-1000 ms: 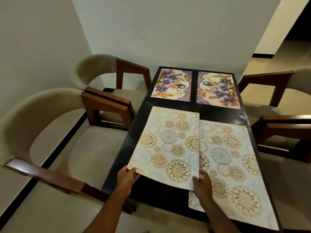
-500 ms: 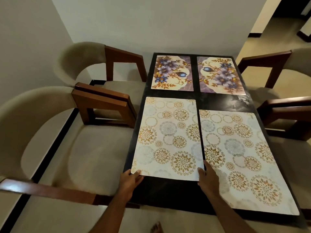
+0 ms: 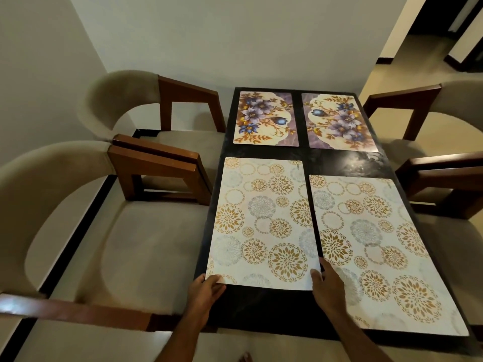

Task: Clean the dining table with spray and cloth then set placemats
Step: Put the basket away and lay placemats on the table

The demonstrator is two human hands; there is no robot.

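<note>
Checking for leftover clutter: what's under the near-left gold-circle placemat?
The gold-circle placemat lies on the dark table, both hands at its near corners. Anything beneath it is covered.

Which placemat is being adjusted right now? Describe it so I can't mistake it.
On the dark dining table, look at the near pair of gold-circle mats. It is the near-left placemat; unlike its twin, both hands hold its near corners: left hand, right hand.

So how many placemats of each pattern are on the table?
Purple-flower rectangular placemats: 2
White placemats with gold circle patterns: 2
Total: 4 placemats on the dark dining table
</note>
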